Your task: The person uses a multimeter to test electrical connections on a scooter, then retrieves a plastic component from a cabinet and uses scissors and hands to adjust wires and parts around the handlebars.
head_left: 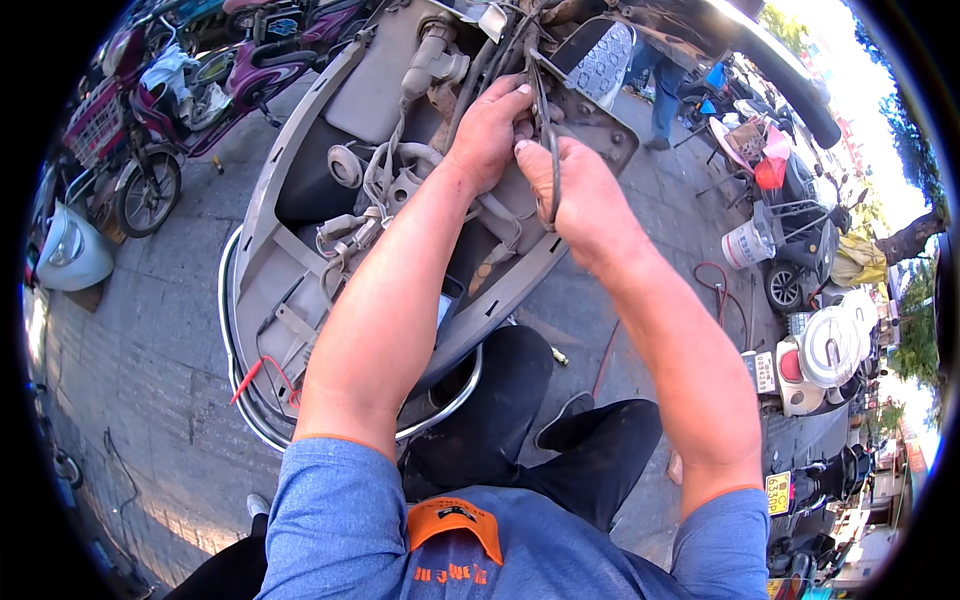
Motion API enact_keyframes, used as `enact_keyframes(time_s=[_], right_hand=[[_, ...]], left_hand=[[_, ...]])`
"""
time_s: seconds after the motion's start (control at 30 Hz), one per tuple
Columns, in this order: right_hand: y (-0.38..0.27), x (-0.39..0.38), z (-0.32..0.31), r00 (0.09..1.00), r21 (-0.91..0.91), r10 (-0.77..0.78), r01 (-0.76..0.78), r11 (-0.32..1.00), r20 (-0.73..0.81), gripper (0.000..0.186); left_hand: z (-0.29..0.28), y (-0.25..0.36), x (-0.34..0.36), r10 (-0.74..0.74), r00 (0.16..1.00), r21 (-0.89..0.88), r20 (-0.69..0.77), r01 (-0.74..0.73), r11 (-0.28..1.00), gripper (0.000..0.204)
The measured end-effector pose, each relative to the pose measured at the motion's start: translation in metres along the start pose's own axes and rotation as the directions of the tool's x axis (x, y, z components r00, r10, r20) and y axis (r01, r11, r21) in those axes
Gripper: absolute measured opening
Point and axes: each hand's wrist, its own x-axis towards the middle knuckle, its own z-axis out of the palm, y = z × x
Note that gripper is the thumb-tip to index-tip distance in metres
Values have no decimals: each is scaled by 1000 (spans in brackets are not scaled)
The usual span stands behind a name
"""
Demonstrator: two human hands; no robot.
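Both my arms reach forward over the opened grey body of a scooter, its inside showing. A bundle of dark cables runs down from the top of the frame between my hands. My left hand is closed around the cables, with thumb and fingers pinched together. Close beside it on the right, my right hand is closed on a black cable that bends down past the thumb. Left of my hands lie wiring connectors and a grey fitting. My fingertips partly hide what they pinch.
A red-handled lead lies at the body's near left, inside a chrome rail. Purple scooters stand far left. At right are a white bucket, a red hose and parked scooters. Another person's leg shows beyond.
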Motion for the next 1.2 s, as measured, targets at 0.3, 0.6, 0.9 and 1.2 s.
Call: enact_keyframes(time_s=[0.3, 0.6, 0.9, 1.2], right_hand=[[2, -69, -44, 996, -197, 85, -77, 977, 31, 31], [20, -46, -71, 969, -317, 191, -135, 939, 155, 38], [10, -38, -80, 981, -428, 166, -106, 898, 103, 68], [-3, -33, -95, 956, -436, 250, -162, 885, 153, 72]], left_hand=[[-18, -1, 2, -137, 989, -77, 49, 141, 987, 28], [-23, -2, 0, -94, 986, -10, 137, 96, 995, 34], [-22, 3, -4, -134, 962, -80, 237, 157, 984, 40], [-12, 3, -9, -159, 966, -42, 201, 171, 984, 36]])
